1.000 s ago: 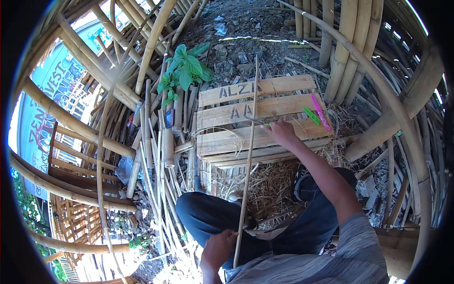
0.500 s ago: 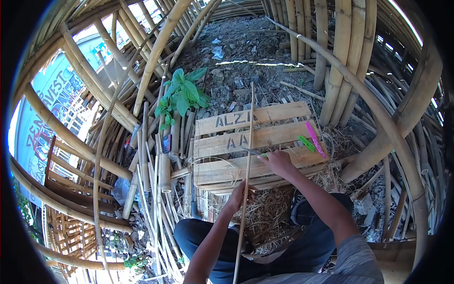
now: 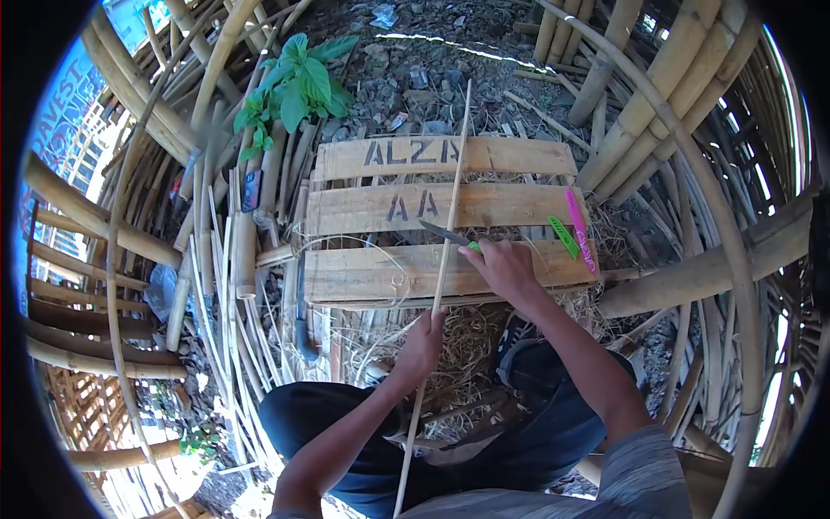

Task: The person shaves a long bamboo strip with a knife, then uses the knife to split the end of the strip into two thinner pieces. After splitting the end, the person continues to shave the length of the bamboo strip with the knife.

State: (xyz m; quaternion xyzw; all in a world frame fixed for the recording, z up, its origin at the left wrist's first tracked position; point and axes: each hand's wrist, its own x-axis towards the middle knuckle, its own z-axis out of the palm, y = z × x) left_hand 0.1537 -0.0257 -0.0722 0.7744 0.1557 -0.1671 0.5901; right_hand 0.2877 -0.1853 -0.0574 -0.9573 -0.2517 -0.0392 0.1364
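A long thin bamboo strip (image 3: pixel 453 190) slants from my lap up across the slatted wooden crate (image 3: pixel 519 203). My left hand (image 3: pixel 420 348) is closed around the strip just below the crate's near edge. In my right hand (image 3: pixel 506 268) is a knife (image 3: pixel 444 232) with a green handle, its dark blade pointing left and crossing the strip. Whether the edge bites into the bamboo cannot be made out. On the crate's right side lie a pink knife sheath-like piece (image 3: pixel 572 211) and a green one (image 3: pixel 563 235).
Bamboo shavings (image 3: pixel 467 363) cover the ground between my legs. Cut bamboo lengths (image 3: pixel 246 251) lie along the left, with a phone-like object (image 3: pixel 252 190) on them. A leafy plant (image 3: pixel 298 86) grows beyond. Thick bamboo poles (image 3: pixel 657 95) stand at right.
The view has tilted down and turned, so the crate appears further left and higher. Both hands keep their hold, and the knife still crosses the strip.
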